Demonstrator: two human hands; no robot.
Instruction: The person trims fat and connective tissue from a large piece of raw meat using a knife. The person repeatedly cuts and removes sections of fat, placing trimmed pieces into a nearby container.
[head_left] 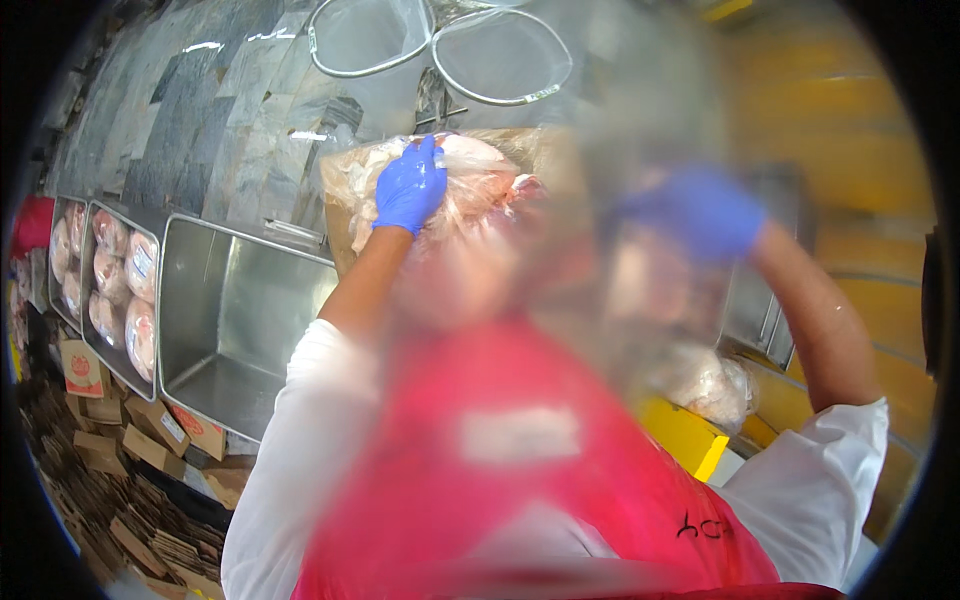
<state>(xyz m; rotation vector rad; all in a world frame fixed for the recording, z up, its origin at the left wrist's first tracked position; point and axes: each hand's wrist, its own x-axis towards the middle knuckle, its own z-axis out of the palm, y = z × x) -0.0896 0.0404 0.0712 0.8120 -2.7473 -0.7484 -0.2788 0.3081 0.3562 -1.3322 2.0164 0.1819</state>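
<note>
My left hand (411, 190), in a blue glove, grips crumpled clear plastic bag film (458, 205) at the far left part of a cardboard box (555, 160). Pale pink raw meat (480, 160) shows through and beside the film, and creases run out from my fingers. Off to the right, my right hand (700, 215), gloved in blue too, is smeared, and its fingers cannot be made out. Just below it is a blurred pale pink mass (650, 275), apparently meat; whether the hand holds it is unclear. A haze covers the middle and right of the view.
To my left stands a deep bare-bottomed metal bin (235, 300); beyond it, another metal bin (150, 375) holds several wrapped meat pieces (108, 265). Two hoop-rimmed clear bags (500, 55) lie ahead. Flattened cartons (150, 540) fill the lower left. A wrapped bundle (708, 388) sits near a yellow box (685, 435).
</note>
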